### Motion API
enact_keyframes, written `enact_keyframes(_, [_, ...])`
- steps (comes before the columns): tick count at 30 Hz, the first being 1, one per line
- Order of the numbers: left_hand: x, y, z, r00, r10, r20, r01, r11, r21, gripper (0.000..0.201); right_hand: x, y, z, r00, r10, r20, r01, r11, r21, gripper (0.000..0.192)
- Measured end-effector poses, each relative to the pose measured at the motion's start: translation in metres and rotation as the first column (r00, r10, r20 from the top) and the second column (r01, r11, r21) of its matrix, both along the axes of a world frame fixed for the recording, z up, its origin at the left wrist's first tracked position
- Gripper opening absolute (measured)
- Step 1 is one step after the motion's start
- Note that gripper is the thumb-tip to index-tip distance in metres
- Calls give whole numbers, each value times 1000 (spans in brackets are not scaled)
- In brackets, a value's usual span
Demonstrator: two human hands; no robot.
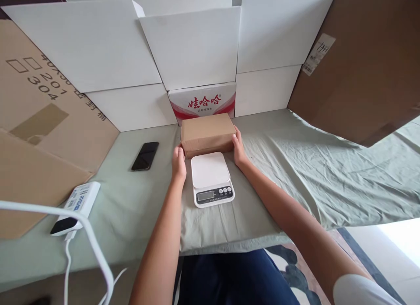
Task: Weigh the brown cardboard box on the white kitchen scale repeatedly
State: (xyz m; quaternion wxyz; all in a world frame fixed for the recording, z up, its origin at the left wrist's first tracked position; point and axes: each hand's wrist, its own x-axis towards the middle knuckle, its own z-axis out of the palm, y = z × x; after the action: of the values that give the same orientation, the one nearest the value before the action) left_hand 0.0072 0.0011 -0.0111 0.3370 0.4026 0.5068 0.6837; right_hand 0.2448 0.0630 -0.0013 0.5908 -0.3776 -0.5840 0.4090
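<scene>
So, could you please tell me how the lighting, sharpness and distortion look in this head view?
Head view: soft, even light, with an overexposed patch at the lower right; wide-angle bending stretches the edges; the left hand, right hand, brown box and white scale are sharp, while the scale's display is too small to read.

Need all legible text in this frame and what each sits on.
"娃哈哈": red brand on the white carton; smaller line beneath is too small to read.
"201", "304": on the brown cardboard sheet; other characters there are cut off.
Shipping label, scale display and buttons, white power bank: unreadable.
</scene>
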Motion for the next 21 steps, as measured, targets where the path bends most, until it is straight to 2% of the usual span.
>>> enact_keyframes(4, [-11,-2,4,995,57,81,-57,998,7,65,5,1,-5,1000,-9,-17,7,996,-93,84])
enact_keyframes(7, [-15,-3,4,993,44,111,-41,999,-28,73,7,-3,-5,1000,14,-28,-17,994,-104,82])
enact_keyframes(12, [-8,1,-1,995,-59,79,64,996,-63,76,4,-10,3,999,43,18,-43,999,18,75])
enact_keyframes(16, [-6,3,0,996,-64,61,69,994,-79,77,0,-12,7,998,57,29,-58,997,42,77])
enact_keyframes(19, [-3,-5,9,999,-29,-19,29,1000,1,76,1,-18,14,999,47,21,-49,992,120,76])
enact_keyframes(21, [2,-18,18,994,-1,-109,9,997,76,76,5,-27,21,1000,8,19,-11,979,202,72])
